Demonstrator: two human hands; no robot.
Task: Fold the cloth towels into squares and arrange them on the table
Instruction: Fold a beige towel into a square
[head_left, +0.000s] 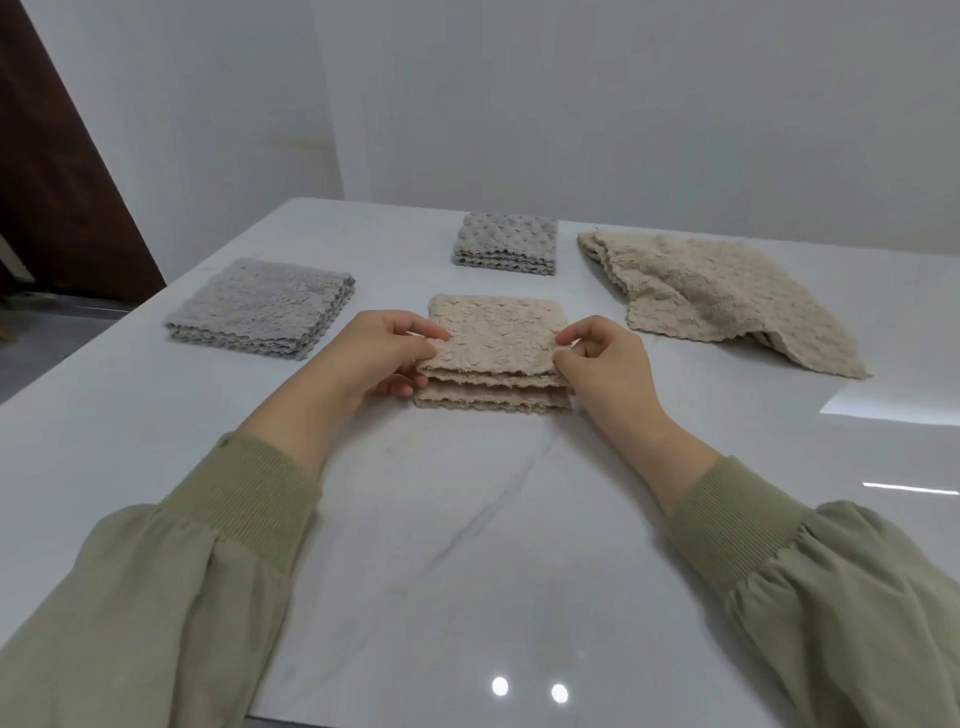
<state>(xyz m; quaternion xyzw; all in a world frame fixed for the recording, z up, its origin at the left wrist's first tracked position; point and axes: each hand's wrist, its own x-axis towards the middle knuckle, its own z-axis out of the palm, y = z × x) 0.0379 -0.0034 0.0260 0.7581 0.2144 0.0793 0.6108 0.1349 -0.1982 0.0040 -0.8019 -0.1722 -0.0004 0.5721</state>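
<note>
Now I see my left hand (387, 348) and right hand (602, 358) pinching the tan towel (496, 332). 2 gray towels (265, 306) lie folded on the table (467, 519)

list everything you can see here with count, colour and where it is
beige folded towel: 1, beige, centre of the table, near corners pinched by both hands
grey small folded towel: 1, grey, far centre
grey larger folded towel: 1, grey, left side
beige loose towel: 1, beige, right side, not folded square
table: 1, white marbled, glossy
wall: white, behind the table
door: dark brown, far left
sleeves: 2, olive green, lower corners
left hand: 1, on the towel's left corner
right hand: 1, on its right corner
</note>
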